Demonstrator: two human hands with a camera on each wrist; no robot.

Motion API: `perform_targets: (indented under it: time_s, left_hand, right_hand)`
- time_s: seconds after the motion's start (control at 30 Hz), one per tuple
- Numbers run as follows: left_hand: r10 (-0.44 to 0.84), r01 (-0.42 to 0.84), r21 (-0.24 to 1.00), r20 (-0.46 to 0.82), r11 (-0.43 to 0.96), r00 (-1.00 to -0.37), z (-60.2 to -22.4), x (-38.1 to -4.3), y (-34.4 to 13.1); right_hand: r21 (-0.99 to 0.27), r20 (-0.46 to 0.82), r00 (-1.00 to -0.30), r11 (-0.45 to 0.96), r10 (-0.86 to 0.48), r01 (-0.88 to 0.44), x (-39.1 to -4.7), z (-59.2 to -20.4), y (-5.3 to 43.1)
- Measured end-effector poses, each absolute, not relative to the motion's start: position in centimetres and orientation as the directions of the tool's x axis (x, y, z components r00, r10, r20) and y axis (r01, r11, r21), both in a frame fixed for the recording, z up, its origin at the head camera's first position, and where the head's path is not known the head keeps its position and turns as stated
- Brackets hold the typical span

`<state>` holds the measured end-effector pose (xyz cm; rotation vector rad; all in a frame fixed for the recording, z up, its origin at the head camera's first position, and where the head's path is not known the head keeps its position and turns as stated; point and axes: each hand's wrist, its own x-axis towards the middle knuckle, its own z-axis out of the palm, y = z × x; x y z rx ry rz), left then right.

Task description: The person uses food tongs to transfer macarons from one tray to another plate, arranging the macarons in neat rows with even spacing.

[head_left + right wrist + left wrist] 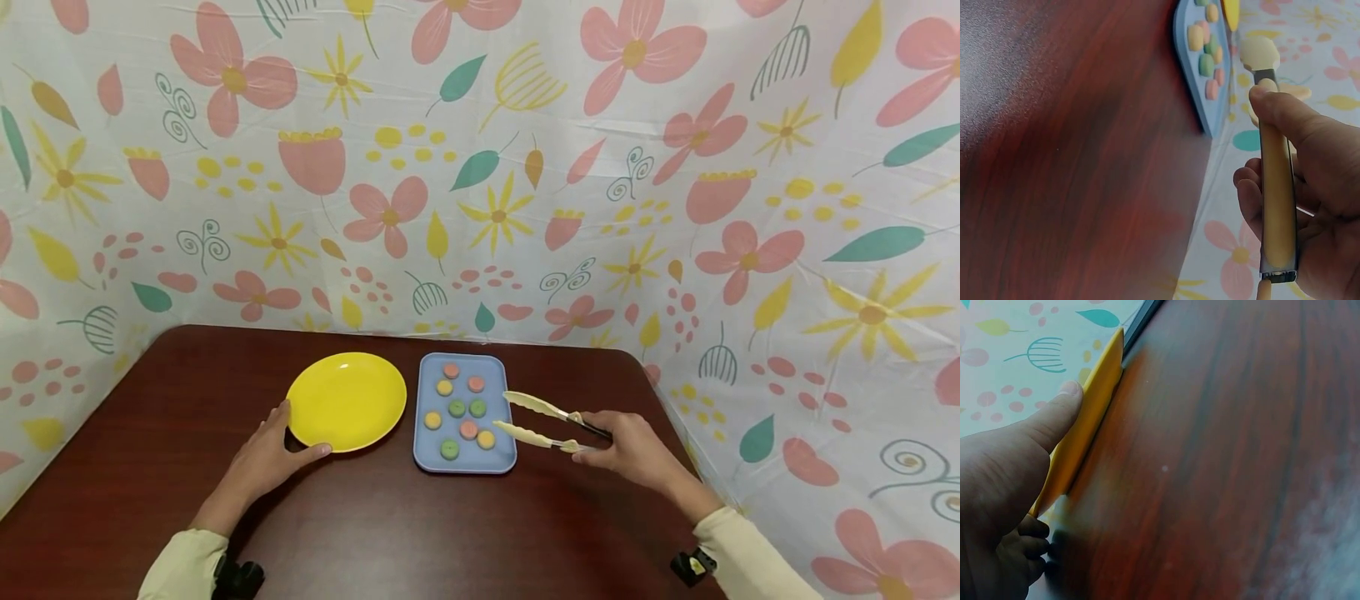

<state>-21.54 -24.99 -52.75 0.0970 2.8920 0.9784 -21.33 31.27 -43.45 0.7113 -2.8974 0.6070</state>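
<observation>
A round yellow plate point(347, 402) lies on the left side of the table. My left hand point(262, 458) holds its near left rim, the thumb point(1066, 409) along the edge and the other fingers curled low beside it. Right of the plate is a blue rectangular tray point(465, 461) with several small round pieces in pink, yellow and green, such as a green piece point(449, 450). My right hand point(633, 450) grips a pair of tongs point(1277, 187) with cream-coloured tips. The tips stand apart at the tray's right edge, with nothing between them.
Everything rests on a dark reddish-brown wooden table point(375, 533). A white cloth point(480, 167) printed with flowers and leaves hangs behind the table and along its sides.
</observation>
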Motion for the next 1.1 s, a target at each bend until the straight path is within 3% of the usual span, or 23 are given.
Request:
perform_targets:
  time_s: [0.23, 1.1]
  left_hand:
    - [0.078, 0.02, 0.61, -0.069, 0.792, -0.995, -52.8, -21.6, -25.0]
    - [0.034, 0.005, 0.647, -0.033, 0.763, -0.999, -52.7, -21.3, -24.8]
  right_hand:
    - [-0.357, 0.115, -0.877, 0.805, -0.466, -0.474, -21.1, -43.9, 30.5]
    - [-0.319, 0.056, -0.86, 0.807, -0.508, -0.497, -22.1, -45.0, 29.3]
